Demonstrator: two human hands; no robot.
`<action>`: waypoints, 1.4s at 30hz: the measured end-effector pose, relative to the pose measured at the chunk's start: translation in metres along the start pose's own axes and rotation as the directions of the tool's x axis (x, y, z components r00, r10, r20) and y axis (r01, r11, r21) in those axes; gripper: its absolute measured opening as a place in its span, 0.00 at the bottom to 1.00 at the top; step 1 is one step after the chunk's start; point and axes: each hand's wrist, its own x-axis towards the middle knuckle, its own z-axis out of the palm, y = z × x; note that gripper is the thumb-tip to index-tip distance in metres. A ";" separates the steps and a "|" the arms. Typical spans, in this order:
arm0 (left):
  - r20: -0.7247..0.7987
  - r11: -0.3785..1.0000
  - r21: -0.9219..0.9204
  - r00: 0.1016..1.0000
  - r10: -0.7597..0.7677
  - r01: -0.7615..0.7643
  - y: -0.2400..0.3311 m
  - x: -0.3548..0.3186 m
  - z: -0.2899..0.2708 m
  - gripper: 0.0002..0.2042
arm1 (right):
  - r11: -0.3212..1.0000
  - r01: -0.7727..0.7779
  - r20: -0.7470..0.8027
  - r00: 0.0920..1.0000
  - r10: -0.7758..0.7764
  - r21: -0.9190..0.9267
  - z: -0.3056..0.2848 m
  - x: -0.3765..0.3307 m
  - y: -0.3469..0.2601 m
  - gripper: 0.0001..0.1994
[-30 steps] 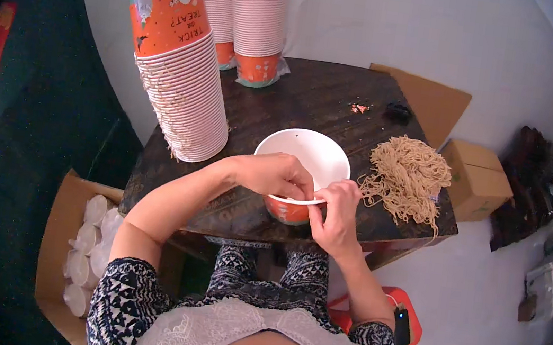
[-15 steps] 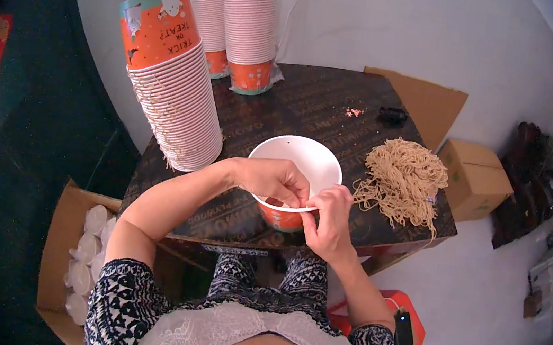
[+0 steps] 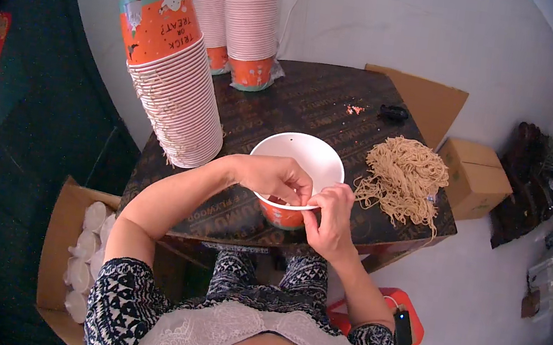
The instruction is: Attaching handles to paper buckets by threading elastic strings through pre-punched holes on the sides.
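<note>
A paper bucket point(image 3: 317, 155), white inside and orange outside, stands upright near the table's front edge. Bent over its near rim, my left hand point(image 3: 279, 178) has its curled fingers inside the bucket, and what they pinch is hidden. My right hand point(image 3: 332, 218) grips the rim at the near right, thumb outside, close to the left fingertips. A heap of beige cords point(image 3: 405, 179) lies to the right of the bucket. On the left leans a tall stack of upside-down orange buckets point(image 3: 178, 100), with cord ends along their rims.
Wrapped bucket stacks point(image 3: 253, 23) stand at the back of the dark table point(image 3: 314, 101). Behind the cords lies a small black object point(image 3: 393, 114). An open carton point(image 3: 61, 242) sits at lower left, a closed carton point(image 3: 475, 178) at right, and a red stool with a phone point(image 3: 402, 329) below.
Both hands stay at the bucket's near rim, with only a slight shift of the fingers. The bucket has barely moved.
</note>
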 end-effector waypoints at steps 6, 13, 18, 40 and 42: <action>0.043 0.999 0.035 0.999 -0.019 0.018 0.002 0.004 -0.002 0.05 | 1.000 -0.011 0.012 1.000 0.011 -0.005 -0.001 0.001 0.001 0.17; -0.050 0.999 0.038 0.999 0.006 -0.005 0.005 -0.002 0.005 0.04 | 1.000 -0.005 -0.001 1.000 0.005 -0.003 0.002 0.000 0.001 0.17; -0.520 0.935 0.347 0.814 0.259 -0.076 0.007 -0.019 0.003 0.05 | 0.998 0.030 0.014 0.999 -0.030 -0.053 -0.002 0.003 0.002 0.14; -0.936 0.833 0.164 0.351 -0.038 0.528 -0.142 -0.101 0.019 0.09 | 0.756 -0.196 -0.544 0.586 0.601 0.624 -0.005 -0.040 0.038 0.11; -0.946 0.788 0.174 0.324 -0.033 0.591 -0.138 -0.103 0.023 0.10 | 0.726 -0.187 -0.522 0.580 0.625 0.661 -0.005 -0.047 0.047 0.12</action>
